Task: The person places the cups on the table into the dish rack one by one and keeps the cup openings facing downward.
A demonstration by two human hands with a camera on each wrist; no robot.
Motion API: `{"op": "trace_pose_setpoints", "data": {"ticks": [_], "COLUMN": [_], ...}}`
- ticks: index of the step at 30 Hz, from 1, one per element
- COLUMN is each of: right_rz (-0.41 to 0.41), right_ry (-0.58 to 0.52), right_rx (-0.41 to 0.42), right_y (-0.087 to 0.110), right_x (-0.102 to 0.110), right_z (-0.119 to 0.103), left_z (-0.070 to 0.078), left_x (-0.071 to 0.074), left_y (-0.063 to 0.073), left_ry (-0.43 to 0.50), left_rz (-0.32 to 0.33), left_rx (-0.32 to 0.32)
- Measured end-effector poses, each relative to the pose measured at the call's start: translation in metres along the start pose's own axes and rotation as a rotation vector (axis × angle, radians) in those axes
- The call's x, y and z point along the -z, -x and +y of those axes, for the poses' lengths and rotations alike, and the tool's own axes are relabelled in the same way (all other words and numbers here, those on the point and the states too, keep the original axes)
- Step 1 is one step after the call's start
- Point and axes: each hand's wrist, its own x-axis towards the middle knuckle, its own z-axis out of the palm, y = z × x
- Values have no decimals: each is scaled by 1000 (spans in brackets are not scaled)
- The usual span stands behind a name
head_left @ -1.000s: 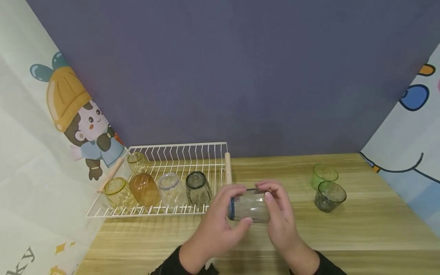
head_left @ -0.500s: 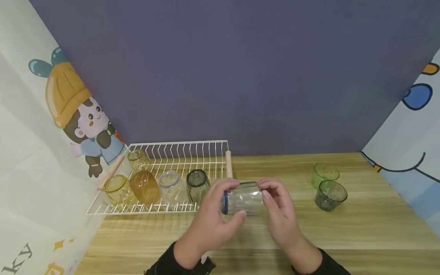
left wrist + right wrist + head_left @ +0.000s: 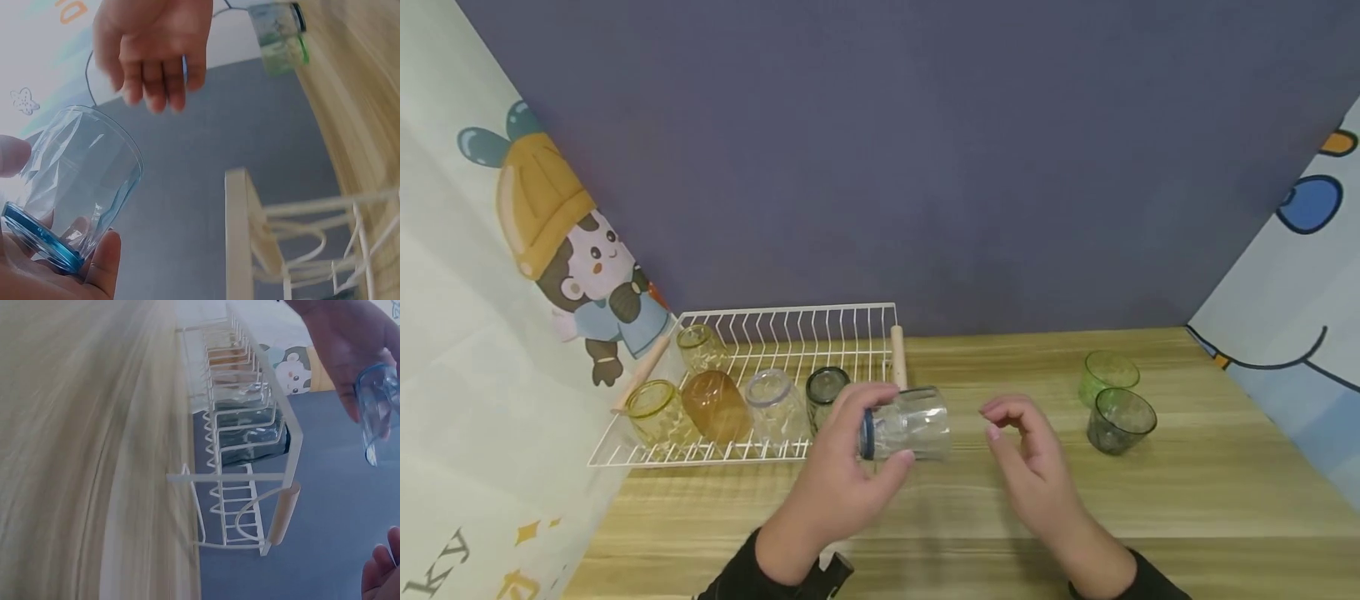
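My left hand [image 3: 842, 479] grips a clear drinking glass [image 3: 917, 423] with a thick blue base, tipped on its side above the tabletop, just in front of the rack's right end. Its base lies toward the palm and its mouth points right. In the left wrist view, thumb and fingers wrap the lower part of the glass [image 3: 84, 169]. To the right, apart from the glass, my right hand [image 3: 1041, 467] hovers with loosely bent fingers and nothing in them. The right wrist view catches only fingertips of that hand at its lower right edge.
A white wire dish rack [image 3: 790, 309] with wooden handles [image 3: 898, 358] stands back left. It holds upside-down glasses: yellow ones [image 3: 658, 414], an amber one [image 3: 717, 408], a clear one [image 3: 770, 404], a dark grey one [image 3: 824, 387]. A green glass [image 3: 1096, 385] and a grey glass [image 3: 1118, 427] stand upright at right.
The right hand has let go of the glass and drawn away to the right. Still held by the left hand, the glass has shifted left toward the rack.
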Motion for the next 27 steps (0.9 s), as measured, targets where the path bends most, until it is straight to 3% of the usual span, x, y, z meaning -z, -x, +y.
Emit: {"op": "trace_pose_setpoints", "data": {"ticks": [5,10,15,22,27], "right_rz": [-3,9,-51,-70,-120], "right_ry": [58,82,155,179,353], "right_rx": [27,-36,-83,-38,12], "right_y": [3,7,12,14,10], "right_x": [1,2,3,-1,14], "right_z": [6,11,17,24,25], "left_z": [-4,-7,-15,-36,-53], "left_x": [23,57,94,134,153], "left_y": [1,-4,-21,-48,-70], "left_ry": [-49,-100,-278,-472,-606], "left_rz": [60,69,54,-87,-179], "left_rx": [-26,64,98,209,244]}}
